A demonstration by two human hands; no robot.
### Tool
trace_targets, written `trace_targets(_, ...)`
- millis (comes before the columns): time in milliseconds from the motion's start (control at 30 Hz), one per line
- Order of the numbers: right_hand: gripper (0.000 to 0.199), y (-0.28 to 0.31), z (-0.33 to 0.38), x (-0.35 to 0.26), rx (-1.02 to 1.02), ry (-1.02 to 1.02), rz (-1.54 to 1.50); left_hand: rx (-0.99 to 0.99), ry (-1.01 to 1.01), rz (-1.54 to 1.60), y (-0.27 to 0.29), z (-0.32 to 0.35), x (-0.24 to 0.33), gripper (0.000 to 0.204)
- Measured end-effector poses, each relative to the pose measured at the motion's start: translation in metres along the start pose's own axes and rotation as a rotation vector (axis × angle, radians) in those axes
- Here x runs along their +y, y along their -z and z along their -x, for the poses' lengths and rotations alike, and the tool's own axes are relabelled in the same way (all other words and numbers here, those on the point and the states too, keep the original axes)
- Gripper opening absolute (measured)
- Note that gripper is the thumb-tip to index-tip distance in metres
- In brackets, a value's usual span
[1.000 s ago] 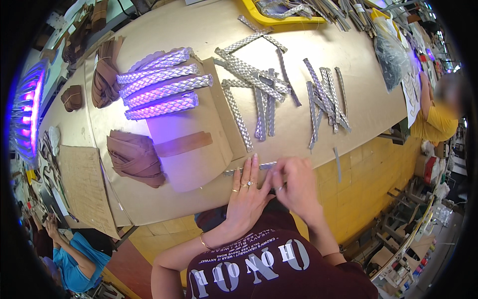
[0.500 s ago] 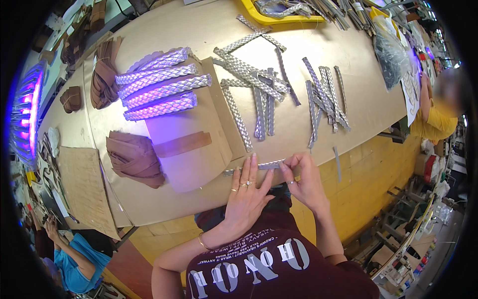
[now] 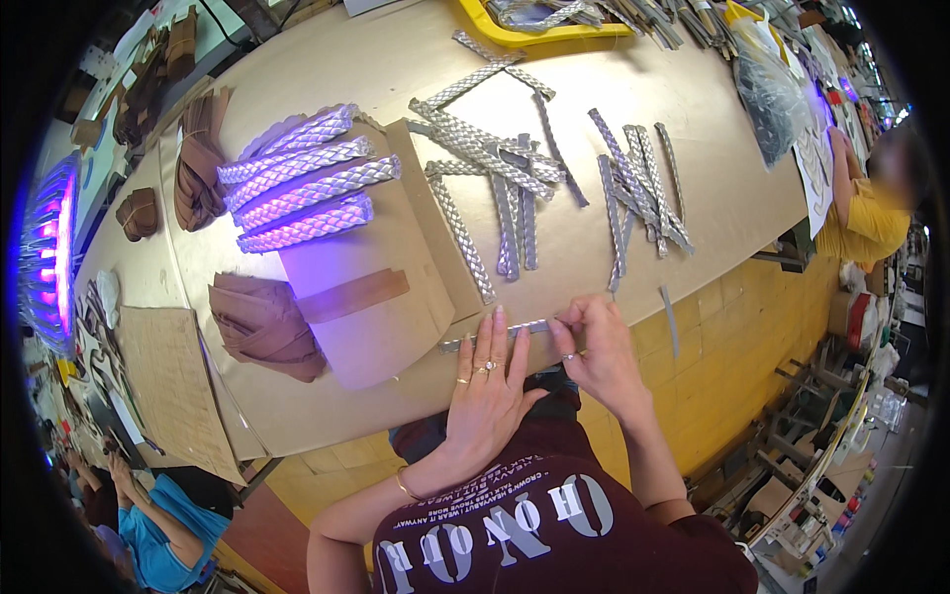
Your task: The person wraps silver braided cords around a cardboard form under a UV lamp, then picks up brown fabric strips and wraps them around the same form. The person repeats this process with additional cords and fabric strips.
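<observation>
A narrow silver-grey braided strip point(image 3: 527, 328) lies along the table's near edge. Across it my left hand point(image 3: 489, 388) rests flat, fingers stretched out, hiding its middle. At the strip's right end my right hand point(image 3: 601, 354) has thumb and forefinger closed in a pinch on it. Beyond my hands lies a loose pile of silver braided strips point(image 3: 505, 158), with a smaller group of them point(image 3: 641, 193) to its right. Several thicker silver braids point(image 3: 307, 188) lie side by side on a curved tan sheet point(image 3: 346, 342), left of my hands.
Bundles of brown strips point(image 3: 262, 325) sit on the gold-coloured table point(image 3: 396, 404) at left. A yellow tray point(image 3: 554, 38) is at the far edge, a plastic bag point(image 3: 767, 104) at far right. One grey strip point(image 3: 670, 322) overhangs the near edge. Two co-workers sit at the sides.
My left fingers have spread slightly apart on the strip. My right hand still pinches the strip's end, with its fingers a little more bunched. The whole view has shifted slightly.
</observation>
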State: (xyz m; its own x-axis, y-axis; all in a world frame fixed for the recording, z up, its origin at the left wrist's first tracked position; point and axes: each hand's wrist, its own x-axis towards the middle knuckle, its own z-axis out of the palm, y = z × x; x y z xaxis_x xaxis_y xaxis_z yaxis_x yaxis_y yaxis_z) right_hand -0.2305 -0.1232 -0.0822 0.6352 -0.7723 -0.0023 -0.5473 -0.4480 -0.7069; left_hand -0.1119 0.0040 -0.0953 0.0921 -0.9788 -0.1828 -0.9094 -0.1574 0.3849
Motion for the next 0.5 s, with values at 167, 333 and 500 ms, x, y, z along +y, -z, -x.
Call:
trace_targets(167, 0.021, -0.002, 0.001, -0.004, 0.013, -0.034, 0.081, 0.004, 0.008, -0.049, -0.004, -0.003, 0.005, 0.089)
trace_targets(333, 0.031, 0.008, 0.005, -0.004, 0.008, -0.245, -0.243, 0.021, 0.016, -0.155, -0.006, -0.005, 0.009, 0.085)
trace_targets(500, 0.030, 0.006, 0.007, -0.004, 0.039, -0.206, -0.190, 0.032, 0.006, -0.180, -0.006, -0.005, 0.009, 0.085)
